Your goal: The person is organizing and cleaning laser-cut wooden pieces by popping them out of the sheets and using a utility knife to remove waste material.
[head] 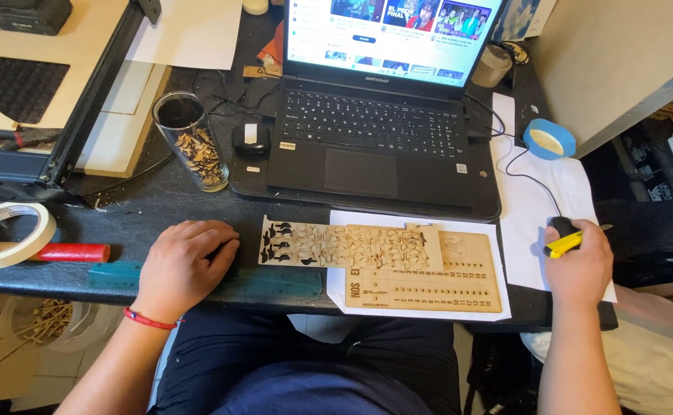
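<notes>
- Resting palm-down near the front edge of the dark desk (160, 201), the left hand (185, 263) has its fingers loosely together, tips just beside the cut wooden sheet (349, 247)
- Lying partly under that hand, a green ruler (275, 282) runs along the front edge
- Gripping a yellow and black utility knife (563, 238), the right hand (580, 266) has its fingers clamped around it, near the desk's right edge over white paper (532, 204)
- The cut sheet overlaps a wooden board (444, 280) with engraved numbers, at the front edge before the laptop (379, 115)
- A glass (192, 138) of small wooden pieces stands left of the laptop; a tape roll (6, 234) lies at the left edge
</notes>
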